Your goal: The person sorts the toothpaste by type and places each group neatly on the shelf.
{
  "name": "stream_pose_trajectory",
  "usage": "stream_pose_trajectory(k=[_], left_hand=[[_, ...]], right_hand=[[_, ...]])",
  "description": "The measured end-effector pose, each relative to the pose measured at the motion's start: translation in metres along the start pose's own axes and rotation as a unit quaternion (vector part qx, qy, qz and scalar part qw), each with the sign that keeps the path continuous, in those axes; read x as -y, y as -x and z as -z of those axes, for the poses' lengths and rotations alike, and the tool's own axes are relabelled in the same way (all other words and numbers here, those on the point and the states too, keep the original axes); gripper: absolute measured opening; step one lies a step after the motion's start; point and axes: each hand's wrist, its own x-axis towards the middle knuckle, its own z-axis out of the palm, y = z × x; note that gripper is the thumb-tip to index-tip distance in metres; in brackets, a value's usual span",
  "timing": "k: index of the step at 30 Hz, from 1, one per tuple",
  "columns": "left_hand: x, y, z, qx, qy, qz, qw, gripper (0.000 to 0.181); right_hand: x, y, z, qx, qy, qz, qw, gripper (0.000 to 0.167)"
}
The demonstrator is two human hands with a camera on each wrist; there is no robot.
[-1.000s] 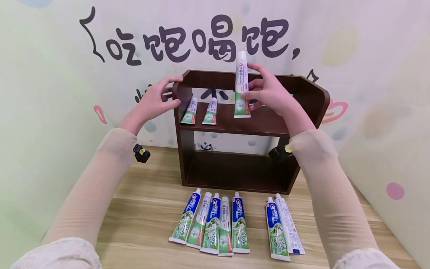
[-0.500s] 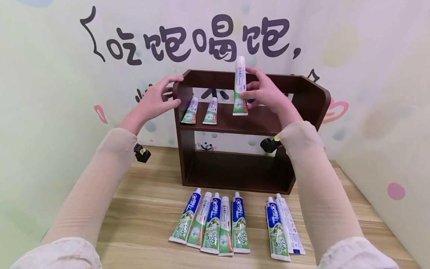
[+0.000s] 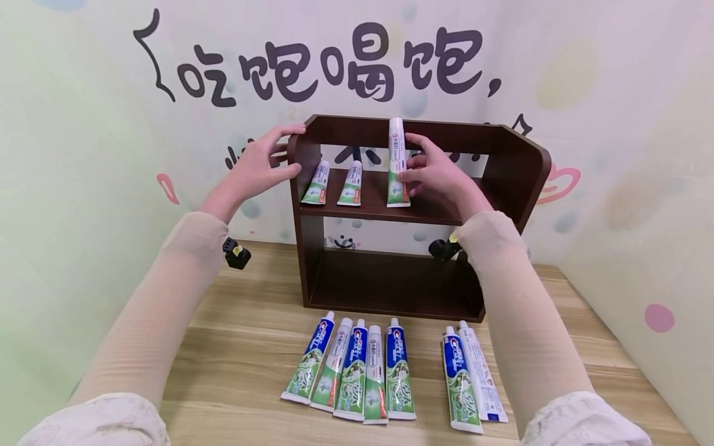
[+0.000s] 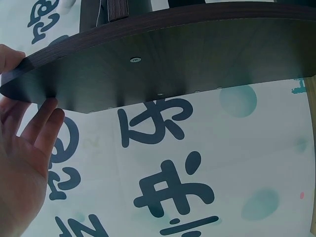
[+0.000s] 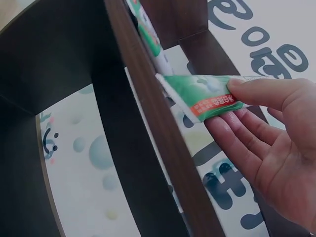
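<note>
My right hand pinches a white and green toothpaste tube between thumb and fingers, holding it upright, cap up. In the right wrist view the tube's flat end is by the front edge of the upper shelf; whether it touches is unclear. Two similar tubes, the left one and the right one, lean on that shelf to its left. My left hand grips the left side panel of the dark brown wooden rack, its thumb and fingers on either side of the panel.
On the wooden table before the rack lie several blue, white and green toothpaste tubes, among them a Crest tube. Another Crest tube and a white tube lying back up are farther right. A printed wall stands behind.
My right hand has lowered the toothpaste tube from above the rack to the upper shelf's front edge, drifting slightly left. My left hand has stayed on the side panel.
</note>
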Motion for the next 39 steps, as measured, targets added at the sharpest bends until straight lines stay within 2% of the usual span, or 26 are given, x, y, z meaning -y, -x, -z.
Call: stream_pose_trajectory(k=[7, 12, 21, 30, 39], left_hand=[[-0.001, 0.0, 0.0, 0.0, -0.005, -0.002, 1.0, 0.058], [-0.001, 0.001, 0.0, 0.0, -0.01, 0.001, 1.0, 0.058], [-0.001, 0.0, 0.0, -0.001, -0.006, 0.0, 1.0, 0.058], [-0.001, 0.0, -0.001, -0.003, -0.011, -0.002, 0.9999, 0.058], [-0.001, 0.0, 0.0, -0.001, -0.008, 0.0, 1.0, 0.058]], right_hand=[[-0.003, 0.002, -0.003, 0.004, -0.009, -0.017, 0.9998, 0.095], [-0.007, 0.001, -0.001, 0.016, 0.023, -0.015, 0.9995, 0.103], [-0.015, -0.002, 0.001, 0.045, 0.06, -0.017, 0.997, 0.095], [-0.02, -0.003, -0.001, 0.053, 0.091, -0.015, 0.9943, 0.088], [-0.023, -0.001, 0.0, 0.07, 0.087, -0.042, 0.9929, 0.082]])
